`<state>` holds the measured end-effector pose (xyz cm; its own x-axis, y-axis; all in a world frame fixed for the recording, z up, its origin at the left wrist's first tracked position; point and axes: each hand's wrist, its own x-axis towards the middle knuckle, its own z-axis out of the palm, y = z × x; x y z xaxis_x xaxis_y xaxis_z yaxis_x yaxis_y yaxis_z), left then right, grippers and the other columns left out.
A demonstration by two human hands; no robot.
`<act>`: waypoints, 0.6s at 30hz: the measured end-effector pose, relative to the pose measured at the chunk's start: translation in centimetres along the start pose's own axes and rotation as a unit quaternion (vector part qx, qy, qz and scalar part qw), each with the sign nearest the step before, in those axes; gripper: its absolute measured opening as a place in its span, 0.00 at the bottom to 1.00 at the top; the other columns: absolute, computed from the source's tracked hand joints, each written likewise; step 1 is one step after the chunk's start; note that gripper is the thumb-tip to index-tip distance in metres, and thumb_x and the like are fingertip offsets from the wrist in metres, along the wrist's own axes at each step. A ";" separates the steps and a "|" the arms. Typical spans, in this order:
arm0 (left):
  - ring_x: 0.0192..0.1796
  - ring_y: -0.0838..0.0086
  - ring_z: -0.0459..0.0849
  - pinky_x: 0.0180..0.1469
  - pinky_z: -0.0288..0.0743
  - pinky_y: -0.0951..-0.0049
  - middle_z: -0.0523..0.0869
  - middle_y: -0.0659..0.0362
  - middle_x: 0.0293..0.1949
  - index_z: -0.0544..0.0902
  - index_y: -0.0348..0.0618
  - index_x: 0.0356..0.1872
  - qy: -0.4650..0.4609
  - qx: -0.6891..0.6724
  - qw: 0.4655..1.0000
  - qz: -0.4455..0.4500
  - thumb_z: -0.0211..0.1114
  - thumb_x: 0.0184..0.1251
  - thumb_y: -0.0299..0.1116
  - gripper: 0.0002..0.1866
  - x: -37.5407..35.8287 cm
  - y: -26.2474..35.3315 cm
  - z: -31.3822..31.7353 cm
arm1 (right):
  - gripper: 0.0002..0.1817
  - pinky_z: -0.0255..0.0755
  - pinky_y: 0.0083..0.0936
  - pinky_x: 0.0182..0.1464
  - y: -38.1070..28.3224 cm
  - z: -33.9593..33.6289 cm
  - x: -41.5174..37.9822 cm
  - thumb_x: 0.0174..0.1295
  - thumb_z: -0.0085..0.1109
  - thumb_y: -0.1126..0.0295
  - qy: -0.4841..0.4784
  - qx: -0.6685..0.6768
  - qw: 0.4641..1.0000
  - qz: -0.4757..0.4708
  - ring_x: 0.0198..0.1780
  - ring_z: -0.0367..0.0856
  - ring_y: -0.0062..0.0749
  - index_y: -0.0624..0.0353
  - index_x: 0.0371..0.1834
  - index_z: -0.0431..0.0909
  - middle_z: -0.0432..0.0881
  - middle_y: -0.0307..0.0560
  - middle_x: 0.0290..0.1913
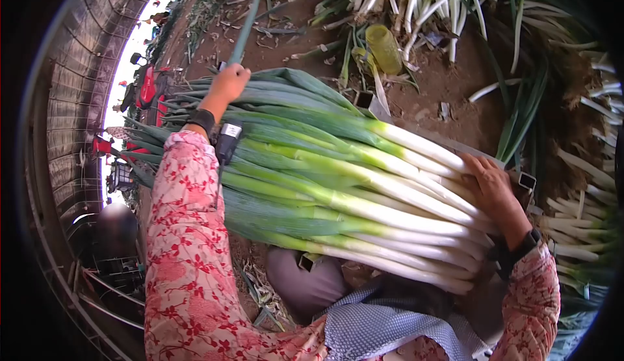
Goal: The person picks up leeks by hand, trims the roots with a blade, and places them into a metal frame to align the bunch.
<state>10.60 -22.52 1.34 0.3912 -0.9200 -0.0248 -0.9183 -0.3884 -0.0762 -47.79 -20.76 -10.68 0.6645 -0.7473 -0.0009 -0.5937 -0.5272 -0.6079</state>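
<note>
A large pile of long green onions (364, 182) lies crosswise before me, green leaves to the left and white stems to the right. My left hand (229, 82) is closed at the upper left, above the leaves. From its fist a long green onion leaf (247, 26) sticks up and away from the pile. My right hand (489, 182) rests on the white stem ends at the right, fingers stretched over them. The root ends are partly hidden by that hand and wrist. A dark device with a white label (231, 131) sits by my left wrist.
More green onions lie at the upper right (422, 0) and along the right side (578, 221). A yellow-green plastic container (383, 49) lies on the soil among loose leaves. Metal edging shows behind the pile. At left, red machinery (147, 88) stands near a curved wall.
</note>
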 end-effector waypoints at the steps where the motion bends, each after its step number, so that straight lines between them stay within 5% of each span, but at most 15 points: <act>1: 0.49 0.51 0.81 0.51 0.72 0.60 0.83 0.44 0.41 0.80 0.43 0.43 0.019 -0.022 1.000 0.013 0.55 0.64 0.49 0.20 0.1 0.1 -0.5 | 0.19 0.68 0.42 0.51 0.1 0.2 -0.1 0.61 0.53 0.65 0.002 -0.004 1.000 -0.001 0.51 0.74 0.51 0.53 0.56 0.70 0.78 0.51 0.47; 6: 0.47 0.60 0.83 0.50 0.73 0.64 0.85 0.50 0.41 0.81 0.44 0.48 0.124 -0.087 0.985 0.086 0.57 0.65 0.49 0.21 1.2 1.8 -4.3 | 0.21 0.66 0.42 0.54 1.2 0.9 -0.5 0.63 0.52 0.62 0.006 -0.001 1.000 -0.016 0.53 0.73 0.50 0.52 0.60 0.69 0.77 0.51 0.49; 8: 0.53 0.59 0.81 0.55 0.71 0.66 0.83 0.49 0.48 0.79 0.42 0.51 0.062 -0.112 0.986 0.107 0.56 0.66 0.47 0.21 -1.7 6.6 -7.9 | 0.22 0.65 0.39 0.58 1.1 0.5 -0.4 0.64 0.52 0.62 -0.018 0.007 1.000 -0.003 0.56 0.72 0.50 0.56 0.60 0.68 0.75 0.53 0.56; 12: 0.60 0.56 0.74 0.62 0.65 0.60 0.76 0.49 0.58 0.72 0.45 0.60 -0.027 -0.019 0.946 0.323 0.53 0.68 0.51 0.26 -11.6 17.3 -10.0 | 0.22 0.67 0.39 0.56 0.8 0.1 -0.6 0.63 0.52 0.63 -0.001 0.005 1.000 -0.012 0.55 0.73 0.50 0.56 0.60 0.68 0.76 0.53 0.53; 14: 0.68 0.57 0.64 0.68 0.54 0.52 0.66 0.50 0.67 0.66 0.49 0.66 -0.049 0.098 0.931 0.347 0.49 0.68 0.55 0.30 -14.8 18.8 -6.7 | 0.22 0.68 0.39 0.55 0.8 0.3 -0.9 0.64 0.52 0.63 0.009 -0.002 1.000 -0.021 0.54 0.74 0.50 0.55 0.60 0.68 0.77 0.53 0.51; 18: 0.74 0.60 0.52 0.71 0.42 0.51 0.56 0.51 0.72 0.59 0.52 0.70 -0.122 0.153 0.939 0.282 0.43 0.70 0.57 0.33 -17.3 19.8 -3.6 | 0.21 0.69 0.40 0.54 1.1 0.6 -1.0 0.64 0.51 0.63 0.013 -0.006 1.000 -0.016 0.53 0.75 0.51 0.53 0.60 0.68 0.77 0.54 0.50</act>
<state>-14.60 -14.53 3.84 -0.1163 -0.9208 -0.3724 -0.9377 0.2253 -0.2643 -48.84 -20.39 -11.85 0.6714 -0.7400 0.0404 -0.5773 -0.5563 -0.5977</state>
